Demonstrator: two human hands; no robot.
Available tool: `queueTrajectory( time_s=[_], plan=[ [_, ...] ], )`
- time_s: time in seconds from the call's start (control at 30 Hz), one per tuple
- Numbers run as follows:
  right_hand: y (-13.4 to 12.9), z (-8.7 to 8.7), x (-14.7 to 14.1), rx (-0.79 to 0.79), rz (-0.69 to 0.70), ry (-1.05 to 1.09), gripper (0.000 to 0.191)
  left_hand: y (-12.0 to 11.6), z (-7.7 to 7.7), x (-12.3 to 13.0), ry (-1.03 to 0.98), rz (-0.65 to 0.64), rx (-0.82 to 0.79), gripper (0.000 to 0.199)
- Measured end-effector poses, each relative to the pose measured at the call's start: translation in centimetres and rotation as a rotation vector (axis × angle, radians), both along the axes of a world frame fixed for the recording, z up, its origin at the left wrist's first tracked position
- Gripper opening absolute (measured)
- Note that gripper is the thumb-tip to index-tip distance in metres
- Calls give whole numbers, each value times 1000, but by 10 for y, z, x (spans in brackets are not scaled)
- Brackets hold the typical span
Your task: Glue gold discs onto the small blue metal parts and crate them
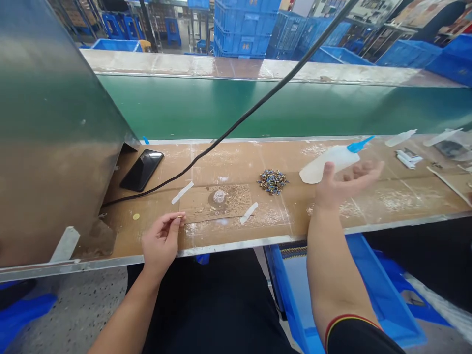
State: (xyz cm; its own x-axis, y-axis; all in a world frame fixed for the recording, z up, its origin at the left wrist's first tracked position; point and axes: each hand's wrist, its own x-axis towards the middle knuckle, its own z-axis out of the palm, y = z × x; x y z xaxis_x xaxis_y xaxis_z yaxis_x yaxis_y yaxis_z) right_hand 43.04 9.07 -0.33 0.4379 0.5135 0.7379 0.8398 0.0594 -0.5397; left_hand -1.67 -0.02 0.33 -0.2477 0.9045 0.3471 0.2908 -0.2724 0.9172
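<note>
My left hand [161, 241] is closed in a pinch at the left end of a taped-down cardboard piece [195, 209]. A tiny brassy-looking part [181, 217] shows at its fingertips; its exact kind cannot be made out. On the cardboard, a small clear round piece [219, 196] sits in a dark wet-looking patch. My right hand [341, 184] is open, fingers spread, just in front of a white squeeze bottle [324, 164] with a blue nozzle. To the left of that hand lies a pile of small brass-and-blue parts [273, 181].
A black cable [236, 125] crosses above the bench. A phone [142, 170] lies beside a metal panel [55, 132] at left. Behind runs a green belt [221, 105]. A blue crate [295, 290] stands below the bench edge. White tools [408, 158] lie at right.
</note>
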Motion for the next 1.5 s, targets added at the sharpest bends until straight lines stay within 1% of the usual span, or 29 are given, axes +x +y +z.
queueTrajectory(
  time_s=[0.03,0.07,0.1,0.13,0.17,0.23,0.27,0.3,0.37,0.43,0.53,0.6,0.7,0.77,0.83,0.93,1.0,1.07,1.2,1.3,1.4,1.5],
  plan=[
    [-2,4,-8,152,-87,21,84,1,1,0,6,4,-4,12],
    [-1,9,-17,244,-118,26,68,2,2,0,10,6,-5,12],
    [1,15,-26,245,-77,9,50,4,4,1,14,2,-2,12],
    [5,21,-34,159,24,-24,37,7,7,2,20,-12,4,12],
    [12,27,-41,17,150,-64,29,11,11,3,32,-35,13,12],
    [28,38,-51,-322,383,-162,20,24,19,7,79,-104,40,11],
    [36,42,-55,-476,467,-217,16,33,24,10,106,-140,58,11],
    [43,44,-58,-602,521,-268,14,43,29,14,130,-174,78,11],
    [52,46,-65,-764,557,-338,13,66,37,23,160,-226,121,11],
    [54,44,-73,-840,542,-349,14,88,40,31,158,-269,153,13],
    [47,37,-85,-894,515,-343,12,112,33,39,105,-293,165,16],
    [42,33,-90,-925,484,-346,8,117,23,40,64,-274,164,18],
    [40,29,-93,-945,444,-338,9,113,13,35,88,-230,177,15],
    [41,28,-94,-894,480,-322,11,109,11,31,124,-206,189,13],
    [41,28,-96,-761,584,-292,10,107,11,29,131,-194,188,12],
    [41,29,-107,-537,713,-141,11,108,12,27,133,-208,162,12],
    [39,30,-118,-475,753,-47,15,110,12,27,158,-214,153,13],
    [37,32,-131,-479,821,-34,18,110,11,27,202,-213,158,14],
    [31,39,-152,-546,1003,-147,21,111,10,27,267,-222,184,17],
    [23,47,-162,-581,1049,-177,24,112,9,27,294,-219,189,18],
    [15,54,-167,-620,1081,-130,15,113,7,27,303,-224,207,17],
    [9,58,-173,-593,1111,-175,12,114,7,28,293,-248,232,16]
  ],
)
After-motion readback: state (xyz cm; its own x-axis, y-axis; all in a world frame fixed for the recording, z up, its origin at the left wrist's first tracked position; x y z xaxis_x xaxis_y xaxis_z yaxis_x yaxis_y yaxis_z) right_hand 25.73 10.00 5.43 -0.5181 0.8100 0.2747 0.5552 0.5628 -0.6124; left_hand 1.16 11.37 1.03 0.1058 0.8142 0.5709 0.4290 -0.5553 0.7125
